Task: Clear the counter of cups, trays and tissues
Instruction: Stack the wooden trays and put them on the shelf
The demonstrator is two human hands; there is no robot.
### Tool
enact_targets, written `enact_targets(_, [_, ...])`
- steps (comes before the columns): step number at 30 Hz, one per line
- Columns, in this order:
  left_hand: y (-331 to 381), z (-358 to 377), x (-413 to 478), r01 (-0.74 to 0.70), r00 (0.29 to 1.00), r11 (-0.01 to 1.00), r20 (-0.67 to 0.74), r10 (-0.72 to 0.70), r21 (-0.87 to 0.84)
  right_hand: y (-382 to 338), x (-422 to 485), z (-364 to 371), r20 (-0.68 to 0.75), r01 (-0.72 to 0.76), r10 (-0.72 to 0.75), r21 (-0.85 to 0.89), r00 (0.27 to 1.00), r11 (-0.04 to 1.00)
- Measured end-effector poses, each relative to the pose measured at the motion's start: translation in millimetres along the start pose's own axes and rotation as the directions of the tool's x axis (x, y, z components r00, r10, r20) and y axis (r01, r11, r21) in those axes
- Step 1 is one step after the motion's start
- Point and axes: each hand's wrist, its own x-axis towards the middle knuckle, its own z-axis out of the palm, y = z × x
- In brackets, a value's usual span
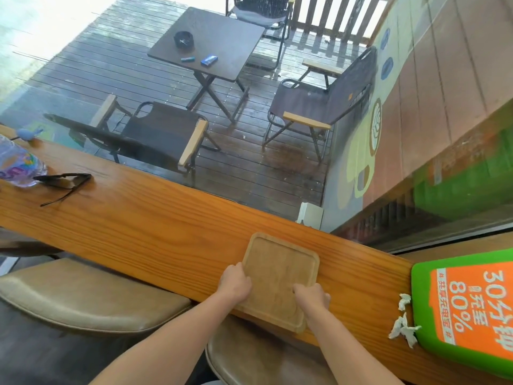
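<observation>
A square wooden tray (280, 262) lies on the long wooden counter (144, 226), its near edge jutting over the counter's front. My left hand (235, 282) grips the tray's left rim with curled fingers. My right hand (312, 297) holds the tray's near right part, fingers curled onto its surface. The tray carries nothing. Crumpled white tissue scraps (402, 326) lie on the counter to the right, beside a green device.
A green and orange charging station (469, 304) sits at the counter's right end. Sunglasses (65, 183) and a plastic bottle (18, 165) lie at the far left. Two padded stools (91, 295) stand below. Beyond the window are deck chairs and a table.
</observation>
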Motion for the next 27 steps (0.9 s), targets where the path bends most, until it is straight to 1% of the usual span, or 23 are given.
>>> enact_targets(4, [-1.3,1.8,-0.7,0.018,1.000,1.000,0.006,-0.019,0.024,0.6,0.3,0.3,0.007,0.002,-0.002,0.012,1.000,1.000])
enact_targets(8, [-3.0,0.7,-0.2,0.020,0.999,1.000,0.024,-0.020,0.006,5.2,2.5,-0.8,0.011,0.014,-0.014,0.048,1.000,0.999])
enact_targets(10, [-3.5,1.4,0.1,0.024,0.998,0.999,0.052,-0.023,-0.032,8.0,3.7,-1.5,0.023,0.013,-0.015,0.093,1.000,0.996])
enact_targets(12, [-4.9,2.0,0.9,0.051,0.997,0.995,0.071,-0.045,-0.086,12.3,5.7,-1.0,0.065,-0.011,0.000,0.160,0.998,0.987])
enact_targets(14, [-6.9,1.6,2.2,0.071,0.996,0.989,0.061,-0.064,-0.126,18.2,9.3,1.3,0.111,-0.050,0.024,0.233,0.993,0.971])
enact_targets(17, [-9.2,1.5,4.0,0.084,0.996,0.975,0.040,-0.077,-0.207,26.9,16.1,6.0,0.118,-0.073,0.039,0.304,0.992,0.950])
enact_targets(21, [-9.7,4.9,2.9,0.173,0.985,0.925,0.040,-0.169,-0.338,27.9,18.5,11.1,0.138,-0.106,0.052,0.421,0.989,0.901])
enact_targets(24, [-10.9,4.3,2.5,0.224,0.974,0.905,0.041,-0.225,-0.363,26.2,14.2,15.6,0.158,-0.117,0.051,0.443,0.986,0.889])
enact_targets(27, [-11.4,2.4,2.2,0.234,0.971,0.915,0.037,-0.235,-0.330,28.4,11.5,15.5,0.171,-0.112,0.038,0.447,0.985,0.888])
